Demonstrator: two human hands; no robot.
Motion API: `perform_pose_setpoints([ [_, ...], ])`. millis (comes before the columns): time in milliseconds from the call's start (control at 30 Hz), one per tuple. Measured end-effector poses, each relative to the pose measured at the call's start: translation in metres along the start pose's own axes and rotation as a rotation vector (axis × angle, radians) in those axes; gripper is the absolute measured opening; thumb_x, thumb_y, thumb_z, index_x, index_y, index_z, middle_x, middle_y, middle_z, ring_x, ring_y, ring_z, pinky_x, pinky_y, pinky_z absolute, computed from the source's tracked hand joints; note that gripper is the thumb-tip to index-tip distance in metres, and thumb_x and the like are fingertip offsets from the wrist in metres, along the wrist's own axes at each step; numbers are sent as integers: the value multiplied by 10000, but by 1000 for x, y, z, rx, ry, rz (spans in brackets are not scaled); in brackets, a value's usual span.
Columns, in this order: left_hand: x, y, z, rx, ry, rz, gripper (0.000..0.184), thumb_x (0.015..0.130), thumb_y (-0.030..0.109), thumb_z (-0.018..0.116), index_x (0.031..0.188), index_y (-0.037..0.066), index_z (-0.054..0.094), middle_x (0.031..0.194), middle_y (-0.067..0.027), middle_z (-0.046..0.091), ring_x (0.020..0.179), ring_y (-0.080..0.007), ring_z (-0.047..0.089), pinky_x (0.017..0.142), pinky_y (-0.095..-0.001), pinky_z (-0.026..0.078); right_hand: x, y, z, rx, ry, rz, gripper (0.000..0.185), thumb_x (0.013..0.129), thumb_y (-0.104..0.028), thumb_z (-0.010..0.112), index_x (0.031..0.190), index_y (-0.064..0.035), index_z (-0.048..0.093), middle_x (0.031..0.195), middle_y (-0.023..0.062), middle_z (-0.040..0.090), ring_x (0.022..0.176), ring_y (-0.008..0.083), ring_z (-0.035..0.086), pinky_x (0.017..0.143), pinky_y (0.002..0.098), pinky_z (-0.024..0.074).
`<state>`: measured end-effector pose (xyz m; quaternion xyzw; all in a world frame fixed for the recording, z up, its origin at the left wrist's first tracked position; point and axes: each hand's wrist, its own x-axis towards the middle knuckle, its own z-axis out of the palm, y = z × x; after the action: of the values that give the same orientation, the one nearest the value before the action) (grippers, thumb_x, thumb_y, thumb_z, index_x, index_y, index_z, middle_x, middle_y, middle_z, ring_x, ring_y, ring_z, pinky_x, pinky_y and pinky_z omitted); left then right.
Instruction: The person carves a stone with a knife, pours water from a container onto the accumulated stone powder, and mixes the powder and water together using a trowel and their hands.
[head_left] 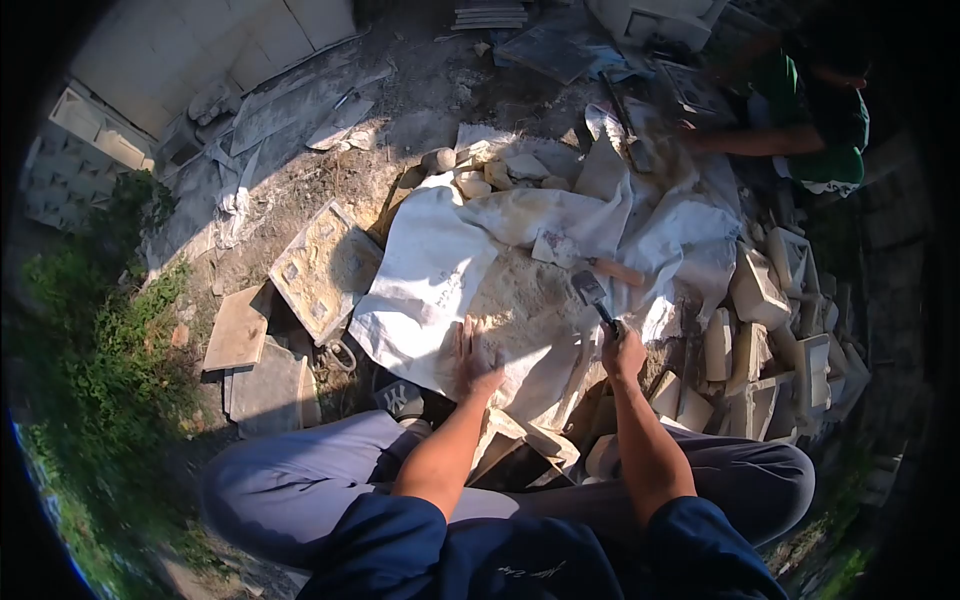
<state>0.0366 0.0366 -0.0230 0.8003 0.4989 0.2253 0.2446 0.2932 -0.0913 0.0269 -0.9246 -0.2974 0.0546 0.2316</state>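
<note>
To the left of the white sheet [425, 270] leans a square tray [325, 270], partly covered with pale crumbs. At the near edge of the sheet is the left hand [478, 372], its fingers stretched and holding nothing. At the far edge, several stones [500, 172] lie together. The sand [525, 290] is already on the middle of the sheet, but it looks loose and uneven, so the work is probably only partway. A trowel [555, 248] rests on the sheet, not held. Above the near right side of the sheet, the right hand [623, 352] is closed around a dark-handled tool [590, 289]. To the right of the sheet, pale blocks [758, 292] are piled.
</note>
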Motion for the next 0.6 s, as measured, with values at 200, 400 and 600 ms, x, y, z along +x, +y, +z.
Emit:
perform_pose_setpoints([
  [200,4,-3,-5,198,-55,51,644,819,234,633,1422,64,482,1577,-187,325,1480,-405,237,1227,-521,174,2,74,56,-8,46,-148,203,850,-280,689,971,-120,716,894,141,661,900,389,609,774,500,485],
  [400,34,-7,-18,228,-9,237,501,869,206,608,1342,47,575,1558,-196,357,1476,-398,254,1214,-539,191,46,28,37,-10,149,-164,263,820,-210,713,1065,-118,699,1122,121,671,1095,359,595,947,494,454],
  [600,110,23,-41,248,-112,599,410,889,203,609,1270,53,633,1521,-201,401,1456,-382,300,1200,-538,233,124,-14,8,32,117,-228,403,839,-204,694,1233,-131,648,1382,117,567,1327,341,467,1087,476,369],
])
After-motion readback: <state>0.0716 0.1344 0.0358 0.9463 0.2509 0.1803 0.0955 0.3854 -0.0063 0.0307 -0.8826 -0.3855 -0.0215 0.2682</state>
